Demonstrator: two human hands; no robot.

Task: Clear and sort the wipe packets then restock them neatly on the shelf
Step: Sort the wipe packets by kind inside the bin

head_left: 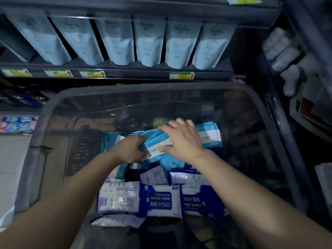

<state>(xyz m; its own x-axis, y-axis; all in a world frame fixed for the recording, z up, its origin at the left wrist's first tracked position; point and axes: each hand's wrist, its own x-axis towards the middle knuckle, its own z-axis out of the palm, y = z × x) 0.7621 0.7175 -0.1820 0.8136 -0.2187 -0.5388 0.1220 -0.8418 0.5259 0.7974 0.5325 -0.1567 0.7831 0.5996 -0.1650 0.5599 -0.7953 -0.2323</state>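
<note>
Pink and blue small wrapped packs (18, 124) sit at the far left, low down and blurred. Just right of them rises the grey rim of a large clear plastic bin (53, 97), which fills the middle of the scene.

Inside it, the left hand (131, 150) reaches in from the near left. Its fingers are curled round the left end of a bundle of flat, soft-plastic light-blue wipe packets (156, 143) with white labels. The bundle lies tilted in the far half of the bin, on top of more packets of the same kind. The right hand (183, 139) lies over the right part of the bundle, fingers spread and bent over its far edge, thumb pressed to its near side, so both hands hold it between them.

Nearer the person, a row of dark-blue and white alcohol wipe packets (161, 202) lies flat low in the bin, side by side and touching; the leftmost shows a mostly white face.

Beyond the bin, a dark grey metal shelf (136, 73) carries yellow-and-green price tags (92, 73) with red arrows on its front edge. A row of pale blue stand-up pouches (118, 38) leans side by side on it. White plastic bottles (287, 56) stand at the far right, blurred.
</note>
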